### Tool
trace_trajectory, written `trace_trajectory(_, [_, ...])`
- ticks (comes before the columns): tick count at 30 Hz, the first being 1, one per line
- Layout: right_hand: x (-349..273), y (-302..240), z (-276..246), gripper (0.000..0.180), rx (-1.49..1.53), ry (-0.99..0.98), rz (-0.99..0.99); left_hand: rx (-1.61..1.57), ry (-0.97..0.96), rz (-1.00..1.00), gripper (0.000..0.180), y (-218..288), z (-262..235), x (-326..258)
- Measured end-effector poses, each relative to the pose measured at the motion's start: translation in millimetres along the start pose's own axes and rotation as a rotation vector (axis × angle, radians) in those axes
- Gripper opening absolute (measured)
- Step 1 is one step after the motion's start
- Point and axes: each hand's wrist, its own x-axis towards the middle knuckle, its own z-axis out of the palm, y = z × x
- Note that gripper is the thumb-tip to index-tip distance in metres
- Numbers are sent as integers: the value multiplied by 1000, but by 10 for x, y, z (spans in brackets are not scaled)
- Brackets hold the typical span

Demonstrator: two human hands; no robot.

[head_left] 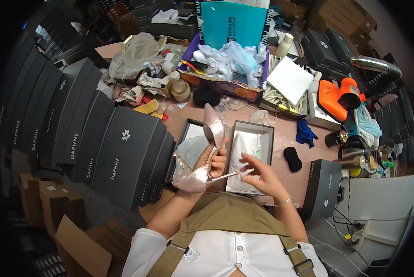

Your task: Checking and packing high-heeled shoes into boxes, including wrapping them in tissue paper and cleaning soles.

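My left hand (212,162) is wrapped round the narrow middle of a pink glittery high-heeled shoe (198,179). The shoe's pointed toe is up and away from me, while its thin stiletto heel sticks out to the right. A row of shiny bits shows along its left side. My right hand (263,179) hovers just right of the heel tip, fingers apart, with nothing visible in it. Beneath the hands is an open grey shoe box (268,138) with white paper inside. Left of it, partly hidden by the shoe, lies another open box part (188,127) holding pale tissue.
Stacked dark shoe boxes (124,152) crowd the left; another box (323,184) stands at right. Behind are a purple carton of crumpled tissue (232,60), a tray of white sticks (280,101), and an orange tool (331,99). A blue cloth (305,134) and black pad (292,159) lie right.
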Motion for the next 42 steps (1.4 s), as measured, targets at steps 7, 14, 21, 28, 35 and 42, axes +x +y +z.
trace_trajectory(7, [-130, -26, 400, 53, 62, -66, 37, -225, -321, -170, 60, -26, -236, 121])
trace_trajectory(14, [-96, -130, 385, 38, -52, -21, -67, -455, -164, -116, 58, -155, -306, 4])
trace_trajectory(21, [-195, -142, 475, 39, 62, 64, 7, -286, -160, -127, 59, -152, -259, -36])
trace_trajectory(28, [-235, 893, 286, 46, -697, 409, -103, 1307, 642, 601, 44, 481, -488, -16])
trace_trajectory(35, [-91, 1900, 255, 29, -697, 316, 245, 2348, 422, 765, 57, 250, 134, -221])
trace_trajectory(42, [-262, 283, 66, 25, -849, 29, -114, 903, 568, 292, 67, -62, -204, 254])
